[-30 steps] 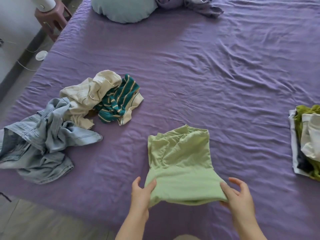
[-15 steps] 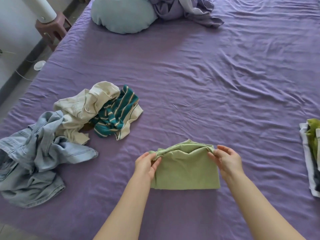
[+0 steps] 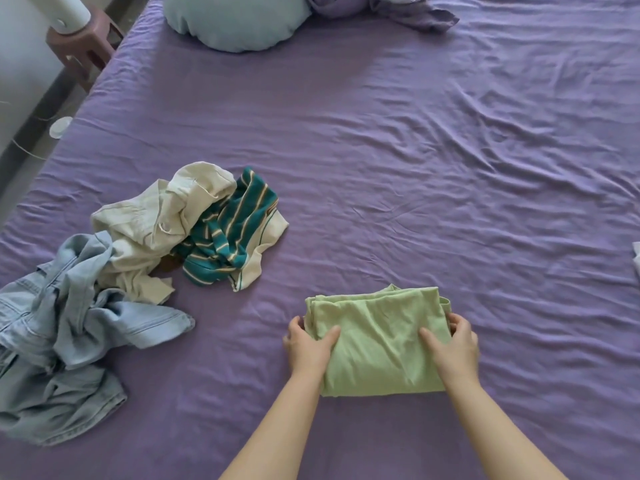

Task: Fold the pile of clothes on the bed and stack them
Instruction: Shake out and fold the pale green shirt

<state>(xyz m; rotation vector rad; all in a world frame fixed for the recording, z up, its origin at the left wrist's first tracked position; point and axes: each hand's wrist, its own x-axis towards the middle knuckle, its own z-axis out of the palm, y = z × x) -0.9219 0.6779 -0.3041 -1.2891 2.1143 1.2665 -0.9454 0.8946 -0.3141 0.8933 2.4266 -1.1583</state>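
Observation:
A folded light green garment (image 3: pixel 377 337) lies on the purple bed sheet (image 3: pixel 415 168) near the front. My left hand (image 3: pixel 308 346) grips its left edge, thumb on top and fingers under the side. My right hand (image 3: pixel 453 348) grips its right edge the same way. To the left sits the unfolded pile: a cream garment (image 3: pixel 156 223), a teal striped garment (image 3: pixel 228 237) and a crumpled light blue denim piece (image 3: pixel 62 327).
A pale blue round pillow (image 3: pixel 239 19) and a bunched purple cover (image 3: pixel 391 8) lie at the head of the bed. A brown stool (image 3: pixel 83 46) with a white object stands left of the bed. A white cloth edge (image 3: pixel 636 261) shows at the right border.
The green garment has been folded over and laid flat. Both hands moved from its far corners to its left and right sides. The folded stack at the right has almost left the view.

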